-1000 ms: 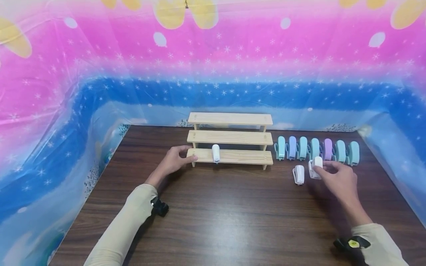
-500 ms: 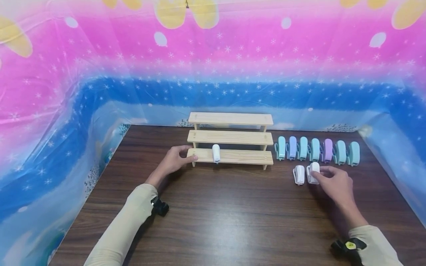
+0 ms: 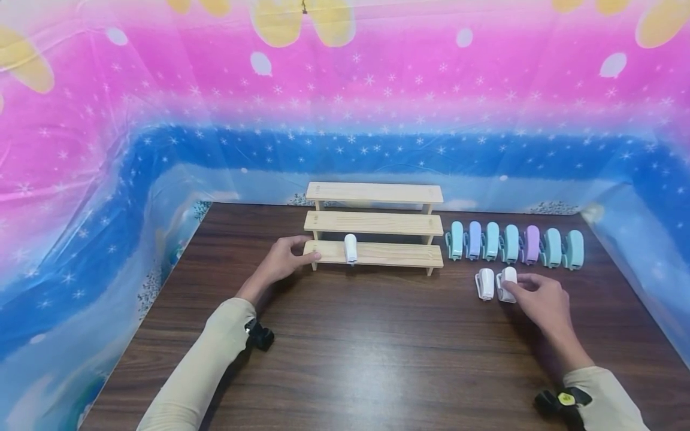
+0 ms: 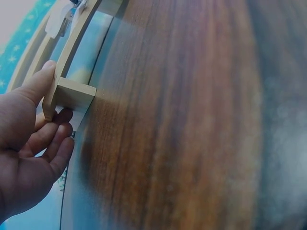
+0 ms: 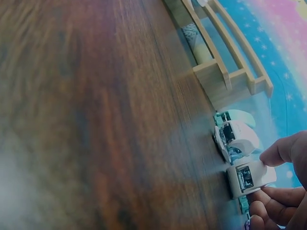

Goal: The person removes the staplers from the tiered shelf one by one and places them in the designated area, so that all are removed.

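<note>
My left hand (image 3: pixel 287 260) grips the left end of the lowest step of a three-tier wooden display stand (image 3: pixel 388 254). The thumb lies on top of the board and the fingers curl beneath it in the left wrist view. One white mini stapler (image 3: pixel 351 248) stands on that step, left of its middle. Over at the right, my right hand (image 3: pixel 543 301) pinches a white mini stapler (image 3: pixel 507 284) between thumb and fingers, low at the table. Just left of it stands another white mini stapler (image 3: pixel 486 284), its metal front end showing in the right wrist view.
Behind the right hand, several mini staplers in mint, blue and purple stand in a row, including a purple one (image 3: pixel 530 244). The row begins close to the stand's right end. A printed cloth (image 3: pixel 377 143) hangs behind the brown wooden table (image 3: pixel 345 353).
My right hand has brought its white stapler down and slightly left, to beside the other white stapler. The left hand has stayed on the stand.
</note>
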`<action>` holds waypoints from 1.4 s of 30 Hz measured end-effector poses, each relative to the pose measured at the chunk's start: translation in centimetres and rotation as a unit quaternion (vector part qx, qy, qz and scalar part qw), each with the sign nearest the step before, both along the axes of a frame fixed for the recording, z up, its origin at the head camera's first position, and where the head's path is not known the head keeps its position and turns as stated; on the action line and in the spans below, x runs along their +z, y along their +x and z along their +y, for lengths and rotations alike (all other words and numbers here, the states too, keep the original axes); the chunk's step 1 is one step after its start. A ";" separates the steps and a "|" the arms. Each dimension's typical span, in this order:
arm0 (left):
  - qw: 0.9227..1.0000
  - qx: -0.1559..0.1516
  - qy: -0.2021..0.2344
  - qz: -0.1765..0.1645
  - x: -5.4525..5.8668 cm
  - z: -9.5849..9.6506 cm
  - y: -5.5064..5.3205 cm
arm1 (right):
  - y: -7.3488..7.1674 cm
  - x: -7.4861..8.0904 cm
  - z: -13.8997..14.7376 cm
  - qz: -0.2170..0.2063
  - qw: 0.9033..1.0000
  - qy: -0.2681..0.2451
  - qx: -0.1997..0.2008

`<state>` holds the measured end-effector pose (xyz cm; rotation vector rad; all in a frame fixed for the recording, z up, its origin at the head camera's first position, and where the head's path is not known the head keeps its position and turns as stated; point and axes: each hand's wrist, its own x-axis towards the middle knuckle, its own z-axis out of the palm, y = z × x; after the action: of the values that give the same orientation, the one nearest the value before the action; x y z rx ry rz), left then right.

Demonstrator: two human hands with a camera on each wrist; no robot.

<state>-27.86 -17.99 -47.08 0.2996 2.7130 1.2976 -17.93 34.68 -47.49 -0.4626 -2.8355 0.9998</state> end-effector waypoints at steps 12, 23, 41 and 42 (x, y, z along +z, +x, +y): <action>1.000 0.000 0.007 0.002 0.1 0.0 0.1 | 0.2 0.1 0.2 0.006 1.000 0.004 -0.002; 1.000 -0.003 0.007 0.001 -0.2 0.0 -0.2 | -0.1 2.8 -1.3 0.077 0.997 0.020 0.019; 1.000 -0.001 0.019 -0.003 -0.2 0.1 -0.3 | -2.5 4.5 -8.1 0.125 0.986 0.003 0.111; 1.000 0.000 0.018 -0.003 -0.1 0.1 -0.3 | -2.7 4.5 -8.5 0.124 0.986 0.000 0.113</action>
<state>-28.12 -17.93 -47.19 0.2992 2.6862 1.3452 -20.59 26.19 -43.04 -0.0113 -2.7032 1.0128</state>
